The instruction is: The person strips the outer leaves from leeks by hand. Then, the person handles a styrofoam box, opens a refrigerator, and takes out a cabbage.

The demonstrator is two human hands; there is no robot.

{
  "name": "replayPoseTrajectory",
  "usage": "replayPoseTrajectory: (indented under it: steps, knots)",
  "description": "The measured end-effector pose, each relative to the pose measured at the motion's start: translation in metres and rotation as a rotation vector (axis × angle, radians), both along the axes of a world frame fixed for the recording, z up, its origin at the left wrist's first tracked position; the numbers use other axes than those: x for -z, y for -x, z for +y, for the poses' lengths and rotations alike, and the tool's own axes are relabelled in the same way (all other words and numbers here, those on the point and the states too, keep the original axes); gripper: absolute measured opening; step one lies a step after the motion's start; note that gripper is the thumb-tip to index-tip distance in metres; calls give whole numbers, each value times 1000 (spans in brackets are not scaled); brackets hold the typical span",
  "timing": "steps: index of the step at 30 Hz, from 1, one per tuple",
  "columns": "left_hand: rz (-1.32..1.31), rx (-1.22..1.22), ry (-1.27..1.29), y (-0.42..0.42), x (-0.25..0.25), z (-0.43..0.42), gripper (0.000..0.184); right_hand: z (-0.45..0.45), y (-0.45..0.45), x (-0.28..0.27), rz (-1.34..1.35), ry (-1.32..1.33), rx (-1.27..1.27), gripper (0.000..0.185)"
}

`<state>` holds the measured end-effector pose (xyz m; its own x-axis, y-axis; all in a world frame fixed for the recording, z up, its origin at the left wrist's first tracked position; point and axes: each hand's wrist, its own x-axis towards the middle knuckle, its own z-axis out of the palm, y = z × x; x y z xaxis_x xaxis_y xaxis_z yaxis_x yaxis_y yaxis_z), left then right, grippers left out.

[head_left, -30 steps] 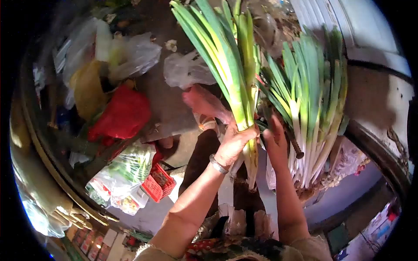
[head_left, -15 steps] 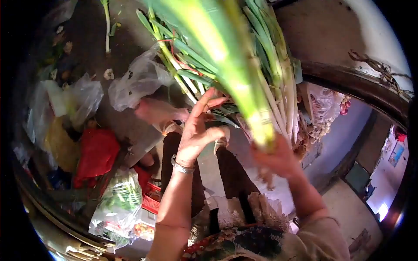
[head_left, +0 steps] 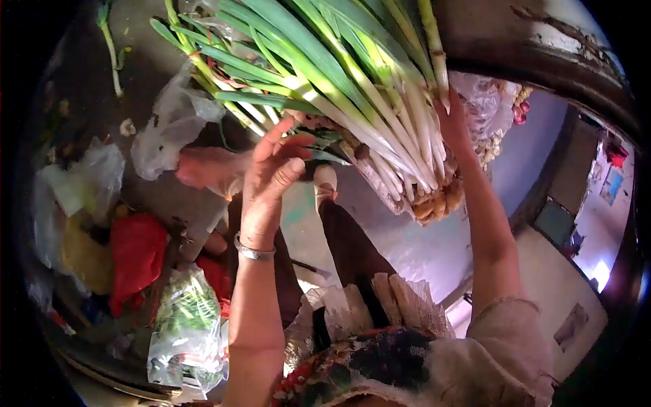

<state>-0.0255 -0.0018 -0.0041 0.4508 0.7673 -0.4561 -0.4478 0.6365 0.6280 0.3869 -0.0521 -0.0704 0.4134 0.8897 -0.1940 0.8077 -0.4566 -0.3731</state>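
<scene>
A large pile of green-topped leeks [head_left: 366, 102] lies at the upper middle, white root ends pointing toward me. My left hand [head_left: 274, 159], with a silver bracelet at the wrist, is raised at the pile's left side, fingers apart and holding nothing. At the right side of the pile, my right hand [head_left: 453, 119] is by the lower end of one leek stalk [head_left: 432, 47]; its fingers are mostly hidden, so its grip is unclear. Another group of green stalks with a red tie [head_left: 203, 68] lies beyond my left hand.
Clear plastic bags [head_left: 169, 122], a red bag [head_left: 137, 254] and a yellowish bag [head_left: 87, 254] lie on the left. A bag of greens [head_left: 186, 305] is at the lower left. Small reddish bulbs [head_left: 521, 112] sit at the right beside a dark beam [head_left: 542, 68].
The view has turned right. My left hand has let go of the leek it held and opened. The leek has passed to the right side and onto or over the pile.
</scene>
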Motion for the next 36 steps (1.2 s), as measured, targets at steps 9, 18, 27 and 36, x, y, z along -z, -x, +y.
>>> replayPoseTrajectory:
  steps: [9, 18, 27, 36]
  knots:
    - [1, 23, 47, -1, 1, -2, 53, 10, 21, -26, -20, 27, -14, 53]
    - [43, 37, 81, -5, 4, -8, 45, 21, -19, 6, 106, 74, -9, 51]
    - [25, -54, 74, 14, 8, -3, 46, -24, 79, -50, 130, -116, 8, 50]
    - [64, -253, 298, 31, 17, -1, 37, -60, 280, -18, 549, 438, -355, 43]
